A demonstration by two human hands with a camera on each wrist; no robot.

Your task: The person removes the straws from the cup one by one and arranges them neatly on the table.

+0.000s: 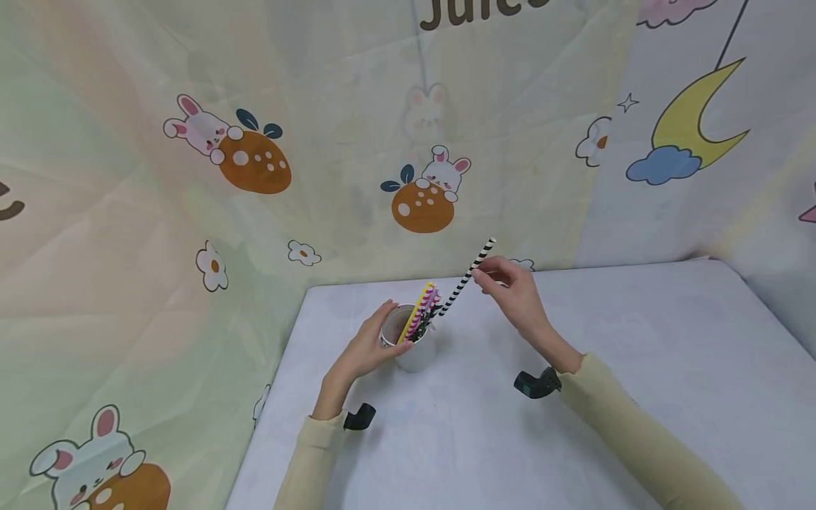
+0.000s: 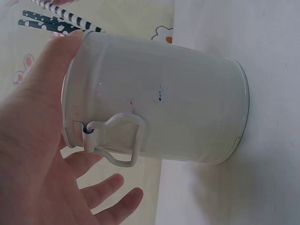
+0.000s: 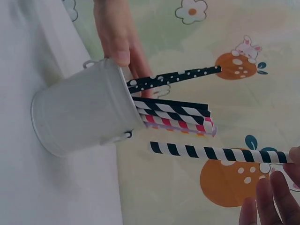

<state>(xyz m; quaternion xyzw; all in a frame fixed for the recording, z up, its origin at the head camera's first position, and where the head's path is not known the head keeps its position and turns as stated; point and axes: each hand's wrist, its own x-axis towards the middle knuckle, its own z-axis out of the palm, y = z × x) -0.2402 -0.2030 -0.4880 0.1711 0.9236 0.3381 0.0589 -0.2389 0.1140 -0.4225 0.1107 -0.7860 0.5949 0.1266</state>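
A small white metal pail [image 1: 417,359] stands on the table, with a wire side handle [image 2: 139,140] visible in the left wrist view. My left hand [image 1: 368,347] holds it round the rim, thumb on the near side. Several paper straws [image 3: 176,115], striped in black, pink and yellow, lean out of the pail. Black polka-dot straws [image 3: 178,77] stick out beside them. Between thumb and fingertips my right hand [image 1: 515,297] pinches one black-and-white striped straw [image 3: 211,153] near its upper end. Its lower end is apart from the pail, just outside the rim.
A white cloth covers the table [image 1: 612,340]. Behind it hangs a printed backdrop [image 1: 344,212] with rabbits, oranges and a moon. Dark wrist cameras [image 1: 537,384] sit at both cuffs of the pale sleeves [image 1: 637,425].
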